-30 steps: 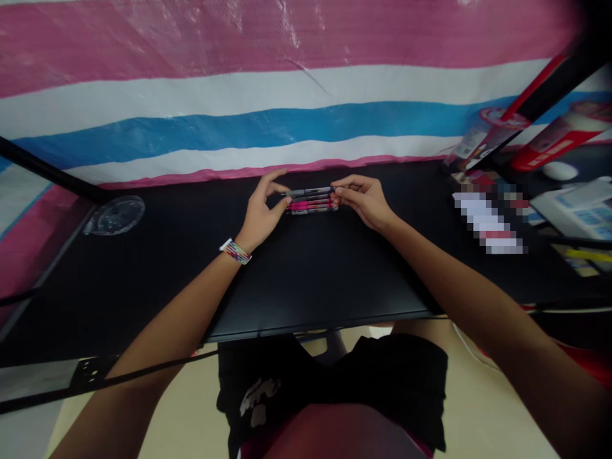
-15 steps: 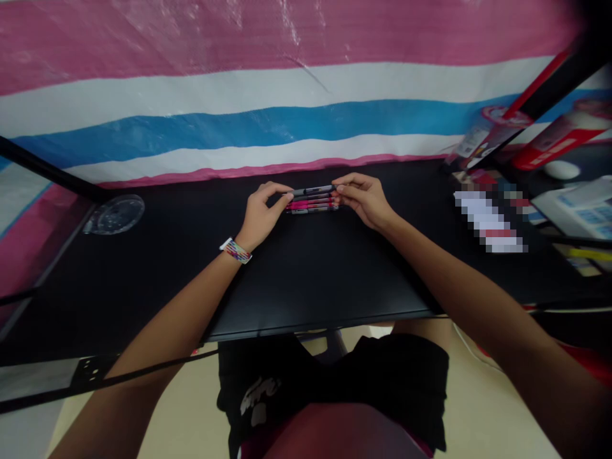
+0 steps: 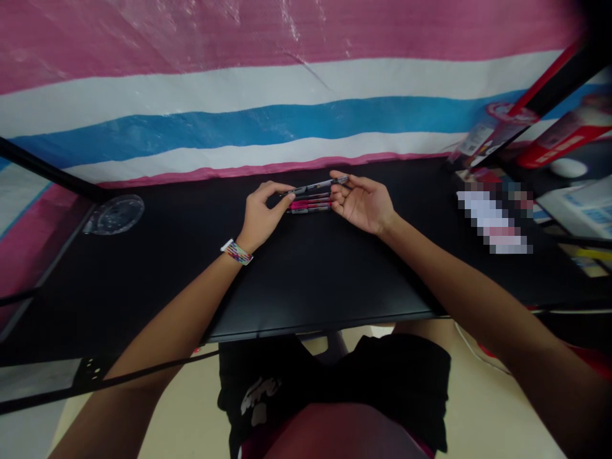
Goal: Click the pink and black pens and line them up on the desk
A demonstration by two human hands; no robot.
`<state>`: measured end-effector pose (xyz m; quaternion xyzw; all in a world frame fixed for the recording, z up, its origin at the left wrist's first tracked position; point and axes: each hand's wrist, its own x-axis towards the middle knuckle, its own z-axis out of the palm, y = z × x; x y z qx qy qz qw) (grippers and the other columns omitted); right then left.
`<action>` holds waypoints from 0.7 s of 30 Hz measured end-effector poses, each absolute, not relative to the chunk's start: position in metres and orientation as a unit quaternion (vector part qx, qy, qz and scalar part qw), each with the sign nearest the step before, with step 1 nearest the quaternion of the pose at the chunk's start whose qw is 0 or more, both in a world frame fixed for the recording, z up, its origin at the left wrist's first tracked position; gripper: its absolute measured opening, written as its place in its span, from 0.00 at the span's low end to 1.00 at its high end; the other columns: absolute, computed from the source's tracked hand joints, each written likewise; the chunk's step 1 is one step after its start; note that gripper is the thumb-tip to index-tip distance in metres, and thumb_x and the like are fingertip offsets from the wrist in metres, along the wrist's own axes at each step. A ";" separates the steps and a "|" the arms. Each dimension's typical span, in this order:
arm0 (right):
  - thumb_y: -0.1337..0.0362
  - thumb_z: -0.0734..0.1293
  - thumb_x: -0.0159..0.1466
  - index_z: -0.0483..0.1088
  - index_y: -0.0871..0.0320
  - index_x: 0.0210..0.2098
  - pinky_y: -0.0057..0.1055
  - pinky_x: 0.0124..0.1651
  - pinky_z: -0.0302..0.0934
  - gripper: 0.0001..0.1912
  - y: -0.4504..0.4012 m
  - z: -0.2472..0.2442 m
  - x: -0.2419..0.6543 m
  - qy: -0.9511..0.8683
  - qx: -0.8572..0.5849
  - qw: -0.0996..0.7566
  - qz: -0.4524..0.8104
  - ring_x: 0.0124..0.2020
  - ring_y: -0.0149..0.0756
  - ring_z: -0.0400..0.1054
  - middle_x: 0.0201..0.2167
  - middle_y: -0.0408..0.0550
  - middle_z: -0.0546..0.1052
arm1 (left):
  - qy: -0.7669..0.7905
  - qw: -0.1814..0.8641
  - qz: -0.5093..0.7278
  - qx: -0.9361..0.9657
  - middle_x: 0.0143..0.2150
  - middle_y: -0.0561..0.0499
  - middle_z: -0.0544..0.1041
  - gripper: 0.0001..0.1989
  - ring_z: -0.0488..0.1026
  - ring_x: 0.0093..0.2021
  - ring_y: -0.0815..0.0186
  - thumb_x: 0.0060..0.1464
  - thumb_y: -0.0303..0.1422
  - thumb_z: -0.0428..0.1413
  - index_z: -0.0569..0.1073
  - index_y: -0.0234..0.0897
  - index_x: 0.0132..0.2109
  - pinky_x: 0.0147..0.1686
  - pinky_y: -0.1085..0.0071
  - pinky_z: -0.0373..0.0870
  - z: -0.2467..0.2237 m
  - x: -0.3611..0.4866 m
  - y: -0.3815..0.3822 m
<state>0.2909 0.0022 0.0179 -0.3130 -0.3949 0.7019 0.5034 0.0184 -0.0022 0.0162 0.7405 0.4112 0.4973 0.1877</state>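
Several pens [image 3: 310, 205], pink and grey, lie side by side on the black desk [image 3: 306, 274]. Behind them a grey pen [image 3: 313, 187] slants, its right end raised off the desk. That raised end is pinched between the thumb and finger of my right hand [image 3: 364, 203], whose palm is turned partly up and whose other fingers are curled near the row's right ends. My left hand [image 3: 262, 213] has its thumb and index finger closed at the left ends of the pens, touching the grey pen's left end.
A clear plastic lid or dish [image 3: 117, 215] lies at the desk's left. Toward the right are a clear cup [image 3: 495, 131], a red and white bottle [image 3: 559, 137], a white round object [image 3: 568, 167] and blurred-out papers [image 3: 495, 223]. A striped sheet [image 3: 306, 121] hangs behind.
My right hand has lifted the right end of the grey pen and turned its palm upward. The pen now slants. My left hand has hardly moved.
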 end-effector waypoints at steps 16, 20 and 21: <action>0.55 0.82 0.61 0.84 0.55 0.49 0.37 0.48 0.81 0.19 -0.001 0.013 0.281 -0.438 -0.317 0.540 0.645 0.35 0.35 0.78 0.36 0.46 0.85 | 0.414 0.204 0.494 0.737 0.42 0.49 0.85 0.11 0.80 0.45 0.58 0.70 0.44 0.64 0.83 0.44 0.43 0.52 0.57 0.76 0.013 0.017 -0.001; 0.54 0.84 0.60 0.86 0.55 0.47 0.40 0.49 0.82 0.19 -0.003 0.011 0.281 -0.474 -0.315 0.545 0.616 0.35 0.35 0.78 0.36 0.47 0.85 | 0.414 0.206 0.477 0.748 0.39 0.50 0.83 0.15 0.77 0.43 0.58 0.73 0.48 0.60 0.80 0.45 0.41 0.50 0.58 0.74 0.013 0.016 0.000; 0.54 0.84 0.61 0.86 0.54 0.47 0.41 0.50 0.82 0.19 -0.003 0.011 0.281 -0.481 -0.313 0.543 0.613 0.36 0.35 0.79 0.37 0.47 0.86 | 0.413 0.204 0.472 0.752 0.37 0.50 0.82 0.17 0.76 0.42 0.58 0.73 0.50 0.59 0.80 0.45 0.40 0.49 0.58 0.73 0.013 0.016 -0.001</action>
